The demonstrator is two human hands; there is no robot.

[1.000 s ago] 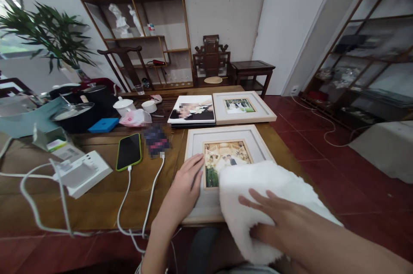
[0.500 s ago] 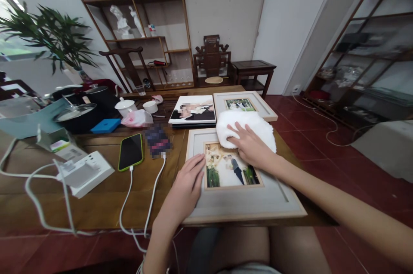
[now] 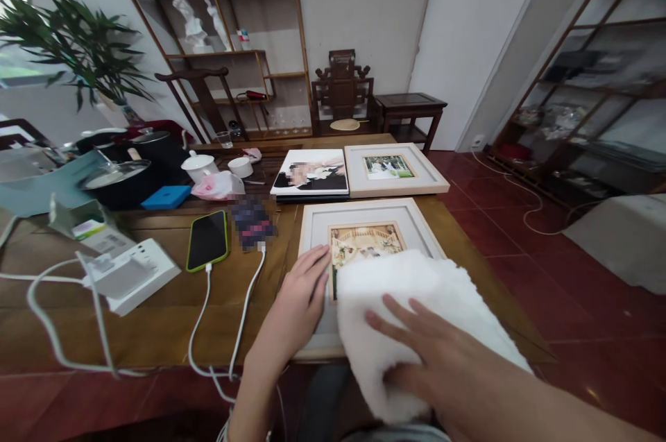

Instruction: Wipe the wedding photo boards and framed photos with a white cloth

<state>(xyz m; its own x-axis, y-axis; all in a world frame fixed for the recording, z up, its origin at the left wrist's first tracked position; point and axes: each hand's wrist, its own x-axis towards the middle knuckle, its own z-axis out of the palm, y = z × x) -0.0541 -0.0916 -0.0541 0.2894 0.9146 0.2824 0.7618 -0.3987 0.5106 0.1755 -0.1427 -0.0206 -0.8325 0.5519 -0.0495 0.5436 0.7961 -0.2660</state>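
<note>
A picture frame (image 3: 311, 220) with a pale wooden border and grey mat lies flat near the table's front edge. A wedding photo (image 3: 364, 241) shows in its middle, partly covered. My left hand (image 3: 299, 293) rests on the frame's left side, fingers stretched out and holding nothing. My right hand (image 3: 416, 338) has a fluffy white cloth (image 3: 406, 275), fingers spread over its top and the thumb tucked into a fold. The cloth covers the lower right of the frame and hangs past its near edge.
Behind lie a second framed photo (image 3: 437, 180) and a stack topped by a photo print (image 3: 312, 182). To the left are a phone (image 3: 208, 241) on a charging cable, a white power strip (image 3: 143, 275), a blue box (image 3: 166, 197), a white teapot (image 3: 199, 168) and dark pots (image 3: 117, 182).
My right hand has drawn the white cloth from the frame's upper right toward me, over its near edge. The cloth has spread wider. My left hand stays in place.
</note>
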